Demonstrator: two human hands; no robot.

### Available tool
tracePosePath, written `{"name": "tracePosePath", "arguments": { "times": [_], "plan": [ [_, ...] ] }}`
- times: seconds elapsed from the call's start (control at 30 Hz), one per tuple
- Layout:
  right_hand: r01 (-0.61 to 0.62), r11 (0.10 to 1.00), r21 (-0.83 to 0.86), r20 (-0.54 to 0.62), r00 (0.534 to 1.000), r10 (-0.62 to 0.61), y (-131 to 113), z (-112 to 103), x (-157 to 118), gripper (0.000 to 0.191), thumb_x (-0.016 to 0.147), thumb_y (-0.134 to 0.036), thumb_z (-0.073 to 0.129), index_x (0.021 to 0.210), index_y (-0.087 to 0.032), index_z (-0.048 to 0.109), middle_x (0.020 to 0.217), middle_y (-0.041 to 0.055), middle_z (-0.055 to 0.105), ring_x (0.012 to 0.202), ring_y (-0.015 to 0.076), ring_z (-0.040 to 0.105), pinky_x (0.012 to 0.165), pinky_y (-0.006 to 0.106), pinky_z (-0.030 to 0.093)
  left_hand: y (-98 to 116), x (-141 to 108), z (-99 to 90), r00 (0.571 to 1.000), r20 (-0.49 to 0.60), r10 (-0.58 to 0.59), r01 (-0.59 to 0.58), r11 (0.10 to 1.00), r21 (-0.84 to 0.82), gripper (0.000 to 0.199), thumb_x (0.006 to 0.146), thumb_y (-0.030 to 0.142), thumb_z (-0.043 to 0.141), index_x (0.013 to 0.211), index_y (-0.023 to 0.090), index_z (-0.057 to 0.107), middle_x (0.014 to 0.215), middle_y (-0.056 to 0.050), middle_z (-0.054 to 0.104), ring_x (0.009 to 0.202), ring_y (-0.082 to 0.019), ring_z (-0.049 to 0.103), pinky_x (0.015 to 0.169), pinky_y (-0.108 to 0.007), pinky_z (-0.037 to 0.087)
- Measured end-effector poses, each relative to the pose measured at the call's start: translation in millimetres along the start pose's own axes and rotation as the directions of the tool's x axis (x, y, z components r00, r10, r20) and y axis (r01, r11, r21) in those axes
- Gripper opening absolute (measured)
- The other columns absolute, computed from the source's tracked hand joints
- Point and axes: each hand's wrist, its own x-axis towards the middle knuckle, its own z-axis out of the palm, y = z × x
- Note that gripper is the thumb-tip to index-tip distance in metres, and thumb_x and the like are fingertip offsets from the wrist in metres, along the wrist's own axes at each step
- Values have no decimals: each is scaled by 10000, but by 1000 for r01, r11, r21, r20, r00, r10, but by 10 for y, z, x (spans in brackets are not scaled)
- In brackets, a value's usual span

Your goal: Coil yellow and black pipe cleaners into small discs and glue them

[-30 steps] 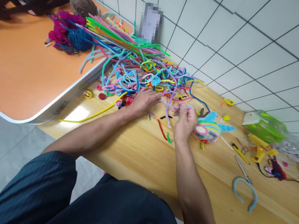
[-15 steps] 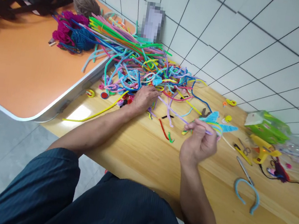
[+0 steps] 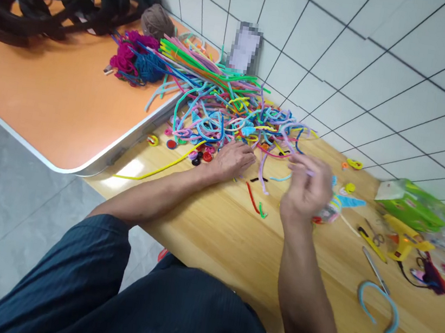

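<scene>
My left hand [image 3: 232, 160] lies palm down at the front edge of a tangled heap of coloured pipe cleaners [image 3: 207, 126], fingers loosely stretched and nothing visible in them. Raised over the wood to its right, my right hand [image 3: 309, 187] is blurred and closed on a lilac pipe cleaner [image 3: 288, 140], whose length runs up toward the heap. Partly hidden behind that hand is a craft piece with striped light-blue points [image 3: 352, 202] and yellow and pink parts. Short red [image 3: 253, 197] and green [image 3: 262, 211] pieces lie between my hands.
Buttons [image 3: 207, 156] lie left of my left hand. On the orange table [image 3: 63, 96] are yarn balls [image 3: 156, 20] and black straps. To the right sit a green packet [image 3: 414, 204], a yellow glue gun [image 3: 404, 237], a cutter [image 3: 372, 244], scissors and a blue hoop [image 3: 390, 306]. A tiled wall closes the back.
My right hand has lifted away from the craft piece, and the lilac pipe cleaner has swung up off the wood. My left hand stays by the heap. The whole view has shifted.
</scene>
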Motion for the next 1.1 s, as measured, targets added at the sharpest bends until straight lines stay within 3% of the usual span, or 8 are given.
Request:
{"name": "tracePosePath", "arguments": {
  "times": [0.13, 0.33, 0.43, 0.53, 0.7, 0.8, 0.9, 1.1],
  "plan": [
    [-16, 996, -91, 434, 899, 54, 285, 266, 53, 386, 1009, -417, 677, 1369, -279, 710, 1535, 134, 656, 1464, 339, 602, 1249, 602, 479, 71, 7, -218, 983, -67, -171, 178, 975, 129, 291, 1090, 305, 515, 991, 170, 754, 1009, -161, 755, 950, -297, 685, 846, -417, 502],
    [-33, 996, -88, 523, 849, 74, 361, 361, -220, 415, 1017, -390, 672, 1407, -249, 693, 1491, 149, 695, 1421, 330, 635, 1237, 566, 499, -463, -132, -502, 858, -118, -501, 514, 834, 201, 417, 906, 436, 792, 1192, 153, 683, 1098, -199, 764, 1025, -398, 726, 885, -476, 560],
    [-63, 991, -122, 541, 833, 119, 419, 374, -305, 389, 1012, -367, 681, 1382, -251, 715, 1421, 143, 739, 1366, 338, 663, 1215, 576, 513, -815, -236, -498, 856, -122, -502, 516, 839, 170, 302, 927, 423, 752, 1115, 192, 696, 934, -133, 765, 1010, -382, 739, 938, -485, 571],
    [-60, 986, -156, 568, 811, 139, 493, 419, -327, 395, 1007, -360, 689, 1377, -227, 725, 1431, 164, 734, 1354, 351, 662, 1205, 592, 515, -920, -239, -511, 851, -207, -482, 510, 854, 106, 361, 996, 483, 666, 1208, 191, 673, 1083, -165, 761, 1160, -392, 710, 1040, -512, 549],
    [-26, 987, -159, 604, 788, 119, 588, 505, -376, 417, 1007, -336, 676, 1387, -170, 723, 1457, 207, 716, 1370, 363, 649, 1212, 609, 510, -570, -36, -514, 955, -155, -253, 260, 965, 21, 397, 1026, 327, 628, 1411, 232, 643, 1593, -183, 582, 1491, -396, 526, 1231, -564, 420],
    [-21, 983, -185, 613, 779, 132, 666, 556, -428, 436, 1002, -299, 643, 1410, -160, 708, 1487, 220, 697, 1402, 374, 629, 1240, 634, 482, -379, 26, -387, 994, -21, -110, 110, 994, 10, 414, 988, 251, 654, 1399, 239, 703, 1643, -161, 572, 1542, -390, 493, 1275, -585, 381],
    [-37, 978, -205, 591, 792, 154, 794, 638, -444, 492, 995, -257, 600, 1463, -116, 664, 1526, 241, 670, 1451, 372, 597, 1287, 643, 437, -373, 6, -263, 984, 37, -175, 174, 984, 23, 454, 974, 275, 677, 1417, 185, 716, 1560, -201, 647, 1487, -409, 553, 1275, -611, 384],
    [-79, 972, -219, 524, 831, 186, 1039, 838, -315, 545, 970, -258, 603, 1500, -136, 638, 1582, 213, 636, 1510, 372, 547, 1330, 645, 388, -652, -46, -239, 934, -82, -348, 356, 928, 111, 489, 990, 301, 617, 1457, 168, 674, 1522, -199, 679, 1421, -402, 598, 1195, -586, 457]
  ]
}}
